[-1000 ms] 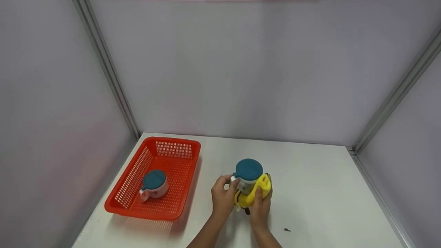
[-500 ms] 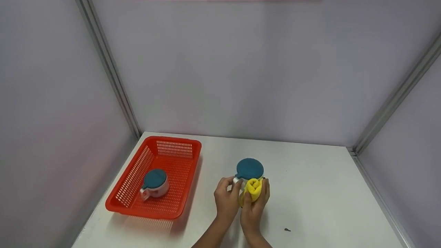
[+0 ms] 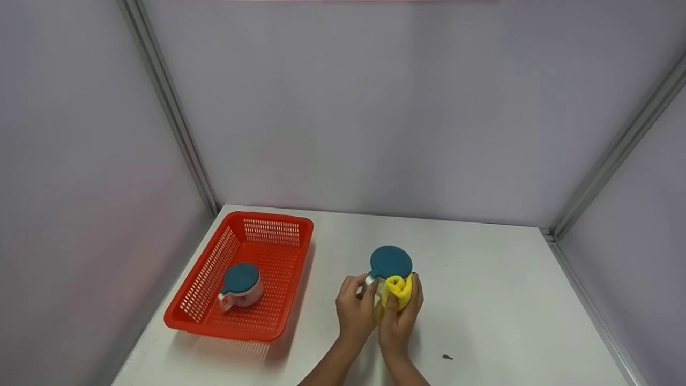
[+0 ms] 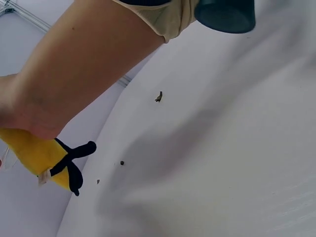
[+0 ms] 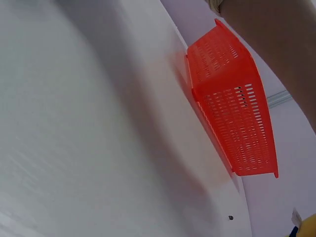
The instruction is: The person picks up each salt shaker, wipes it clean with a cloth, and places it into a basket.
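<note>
A cup with a round teal lid (image 3: 391, 261) and a pale handle is in front of me in the head view. My left hand (image 3: 356, 311) pinches its handle between thumb and fingers. My right hand (image 3: 399, 324) grips a bunched yellow plush thing (image 3: 397, 292) against the cup's near right side, hiding most of the cup's body. In the left wrist view the yellow plush (image 4: 37, 153) shows dark dangling limbs and a small pale tag below the right hand. Only a yellow corner (image 5: 308, 227) of it shows in the right wrist view.
A red perforated basket (image 3: 300, 279) stands on the white table (image 3: 493, 300) to the left. Inside it sits a second teal-lidded cup (image 3: 241, 284) with a pinkish body. A small dark scrap (image 3: 447, 357) lies right of my hands. Pale walls enclose the table.
My right hand has shifted slightly left and bunched the yellow plush; its dark lower end has gone out of sight in the head view. The cup and left hand have edged right.
</note>
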The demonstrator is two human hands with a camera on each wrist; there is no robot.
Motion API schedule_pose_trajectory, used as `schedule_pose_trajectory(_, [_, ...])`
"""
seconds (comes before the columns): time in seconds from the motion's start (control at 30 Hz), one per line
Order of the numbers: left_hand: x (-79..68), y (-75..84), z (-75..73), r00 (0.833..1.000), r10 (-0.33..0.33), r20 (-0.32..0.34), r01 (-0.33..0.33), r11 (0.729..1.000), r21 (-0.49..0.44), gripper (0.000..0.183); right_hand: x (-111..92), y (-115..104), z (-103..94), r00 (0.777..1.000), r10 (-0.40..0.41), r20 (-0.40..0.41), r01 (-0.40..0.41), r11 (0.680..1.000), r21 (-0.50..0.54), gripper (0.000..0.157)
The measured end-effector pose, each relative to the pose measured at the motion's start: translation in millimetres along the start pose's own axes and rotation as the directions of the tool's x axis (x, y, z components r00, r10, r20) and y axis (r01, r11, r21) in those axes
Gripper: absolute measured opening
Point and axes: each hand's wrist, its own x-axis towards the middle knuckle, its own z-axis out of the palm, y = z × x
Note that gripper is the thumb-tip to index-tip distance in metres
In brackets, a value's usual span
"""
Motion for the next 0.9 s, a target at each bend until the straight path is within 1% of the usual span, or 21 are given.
schedule_pose_trajectory(0.07, [0.5, -1.7, -1.6, 1.000, -0.004, 0.004, 0.004, 1.000, -0.005, 0.013, 3.6, -2.3, -2.3, 0.997, 0.075, 0.001, -0.075, 0.997, 0.033, 0.059])
schedule_pose_trajectory(0.13, [1.2, -3.2, -3.3, 1.000, -0.006, 0.012, 0.007, 1.000, -0.017, 0.012, 8.8, -3.8, -5.3, 0.987, 0.162, 0.005, -0.162, 0.984, 0.069, 0.056])
schedule_pose_trajectory(0.27, [4.1, -6.1, -7.0, 0.999, 0.001, 0.039, 0.001, 0.999, -0.043, 0.013, 22.0, -4.2, -13.8, 0.947, 0.318, 0.039, -0.320, 0.936, 0.146, 0.055])
schedule_pose_trajectory(0.33, [6.0, -7.5, -8.6, 0.998, 0.004, 0.062, 0.000, 0.998, -0.062, 0.014, 27.8, -3.2, -18.7, 0.928, 0.369, 0.058, -0.373, 0.912, 0.170, 0.057])
schedule_pose_trajectory(0.4, [7.7, -8.0, -10.5, 0.996, -0.008, 0.094, 0.016, 0.996, -0.088, 0.014, 32.2, -1.1, -23.3, 0.909, 0.408, 0.079, -0.416, 0.893, 0.170, 0.059])
schedule_pose_trajectory(0.5, [10.4, -8.7, -13.7, 0.989, -0.054, 0.141, 0.071, 0.990, -0.119, 0.012, 38.0, 2.2, -28.6, 0.891, 0.439, 0.112, -0.453, 0.877, 0.164, 0.061])
schedule_pose_trajectory(0.57, [12.5, -9.4, -15.8, 0.983, -0.085, 0.162, 0.107, 0.986, -0.128, 0.011, 42.1, 4.5, -31.2, 0.883, 0.447, 0.143, -0.466, 0.871, 0.154, 0.063])
schedule_pose_trajectory(0.63, [14.4, -10.4, -17.3, 0.978, -0.110, 0.176, 0.132, 0.984, -0.123, 0.011, 46.1, 6.0, -33.8, 0.875, 0.449, 0.183, -0.477, 0.864, 0.160, 0.064])
schedule_pose_trajectory(0.73, [17.3, -10.7, -19.3, 0.970, -0.144, 0.196, 0.166, 0.981, -0.102, 0.011, 51.9, 7.9, -38.0, 0.854, 0.456, 0.251, -0.499, 0.854, 0.148, 0.066])
schedule_pose_trajectory(0.8, [19.7, -10.4, -21.2, 0.960, -0.175, 0.219, 0.199, 0.976, -0.092, 0.012, 55.8, 8.8, -40.8, 0.833, 0.465, 0.299, -0.522, 0.840, 0.148, 0.068])
schedule_pose_trajectory(0.9, [24.5, -9.5, -25.3, 0.937, -0.222, 0.271, 0.254, 0.963, -0.091, 0.013, 61.8, 9.2, -44.0, 0.794, 0.488, 0.363, -0.564, 0.814, 0.139, 0.072])
